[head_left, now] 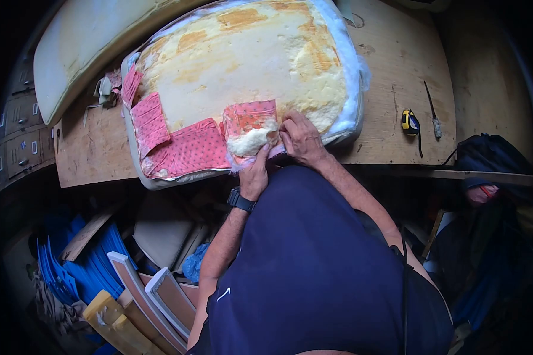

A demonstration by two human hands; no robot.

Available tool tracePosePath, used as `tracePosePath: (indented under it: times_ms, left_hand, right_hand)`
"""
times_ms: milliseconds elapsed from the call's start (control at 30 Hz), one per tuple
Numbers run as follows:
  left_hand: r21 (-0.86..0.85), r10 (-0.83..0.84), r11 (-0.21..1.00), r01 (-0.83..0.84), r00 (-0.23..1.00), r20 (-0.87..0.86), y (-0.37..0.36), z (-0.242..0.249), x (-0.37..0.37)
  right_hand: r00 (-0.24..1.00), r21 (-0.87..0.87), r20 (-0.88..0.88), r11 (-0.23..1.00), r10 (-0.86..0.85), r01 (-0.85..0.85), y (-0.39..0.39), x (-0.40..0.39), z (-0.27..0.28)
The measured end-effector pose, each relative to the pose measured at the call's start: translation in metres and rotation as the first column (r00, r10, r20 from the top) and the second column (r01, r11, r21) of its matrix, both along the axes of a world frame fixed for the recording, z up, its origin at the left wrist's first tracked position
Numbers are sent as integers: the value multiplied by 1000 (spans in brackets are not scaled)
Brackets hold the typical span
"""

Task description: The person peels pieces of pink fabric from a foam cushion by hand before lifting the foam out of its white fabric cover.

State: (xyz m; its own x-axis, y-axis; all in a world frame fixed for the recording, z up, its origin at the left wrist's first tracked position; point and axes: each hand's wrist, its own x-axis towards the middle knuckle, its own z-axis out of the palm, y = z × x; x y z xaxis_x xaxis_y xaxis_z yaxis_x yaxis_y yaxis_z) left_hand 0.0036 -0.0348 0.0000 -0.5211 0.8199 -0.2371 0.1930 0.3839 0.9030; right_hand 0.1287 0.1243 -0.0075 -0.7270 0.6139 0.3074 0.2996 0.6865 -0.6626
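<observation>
A foam cushion (237, 65) with brown stains lies on the wooden table, white wadding (352, 71) along its right side. Pink dotted fabric (195, 145) covers its lower left edge in patches. Close to the front edge, a pink fabric flap (251, 109) has torn foam (249, 142) showing below it. My left hand (256, 173) pinches the fabric edge beside this foam, thumb on top. Just to its right, my right hand (302, 139) has its fingers curled together at the cushion's edge; what they pinch is hidden.
On the table (391, 106) to the right lie a yellow tape measure (410, 122) and a thin pointed tool (432, 109). A larger cushion (95, 47) stands at the back left. Blue sheets (95, 260) and padded boards (148, 302) crowd the floor at lower left.
</observation>
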Motion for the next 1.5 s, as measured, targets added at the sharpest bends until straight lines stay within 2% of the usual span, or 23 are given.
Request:
tracePosePath:
  times_ms: [33,67,100,133,233,267,367,400,433,533,700,767,900,933,967,1033,1100,1133,1167,1233,1267,1433,1500]
  left_hand:
    - [42,-138,983,177,877,-460,-5,-4,-5]
    - [-1,-201,937,349,539,-818,-8,-7,-8]
    - [1,-202,936,353,538,-818,-9,-6,-6]
    - [93,-140,966,241,790,-598,-9,-6,-4]
    - [77,-100,984,162,853,-513,-18,-9,0]
    - [114,47,993,-21,971,-234,-19,-12,4]
    - [-8,101,995,-104,981,-167,-10,-13,-3]
    - [87,301,930,-358,875,380,-1,-17,-6]
    - [21,333,800,-600,472,816,4,-20,-8]
    - [-6,362,798,-603,471,804,2,-22,-7]
    - [-25,229,880,-475,376,898,23,13,-9]
    - [-3,269,879,-477,490,829,28,21,-5]
    - [-17,282,885,-465,506,815,21,35,-3]
    - [63,142,976,-208,829,541,18,45,0]
    - [35,-82,996,76,979,187,16,51,4]
    - [47,-147,988,146,989,21,19,47,5]
    - [-421,-425,852,312,882,-205,21,40,-2]
    - [-354,-256,913,204,961,-107,27,45,0]
    - [-357,-264,910,211,959,-106,26,44,0]
    - [-60,-129,990,130,992,13,25,42,-2]
    - [-38,-75,996,78,994,79,22,44,-1]
    - [-83,-194,977,195,981,28,26,54,-5]
    - [-233,-43,969,83,984,171,33,64,-6]
  right_hand:
    - [1000,2,2,1000,-3,3,1,-1,0]
    - [1000,14,4,1000,-7,7,2,-3,0]
    - [1000,24,5,1000,-11,11,3,-4,0]
    - [1000,26,3,1000,-13,13,3,-5,1]
    - [1000,5,16,1000,-2,1,1,-5,2]
    - [999,2,37,1000,-17,17,0,-6,2]
    - [999,-41,33,999,-18,19,3,-1,2]
    - [1000,-97,14,995,15,-14,3,0,2]
    - [1000,-100,15,995,20,-18,4,2,2]
    - [997,-164,-75,986,19,-31,3,1,9]
    - [999,-216,40,976,-15,24,-2,-2,10]
    - [1000,-240,29,971,4,3,1,0,9]
    - [998,-281,-1,957,69,-67,8,3,10]
    - [998,-288,0,956,68,-65,6,4,11]
    - [997,-236,35,970,73,-62,5,5,13]
    - [995,-180,68,982,75,-62,1,4,10]
    - [1000,-8,11,1000,-9,9,-8,4,4]
    - [1000,-11,11,1000,-13,14,-12,2,4]
    - [996,48,10,995,-83,83,-15,1,4]
    - [986,103,6,981,-165,163,-17,-7,10]
    - [984,138,-14,975,-176,176,-17,-10,13]
    - [955,230,-13,929,-296,291,-8,-20,24]
    - [941,210,66,926,-333,313,-8,-23,20]
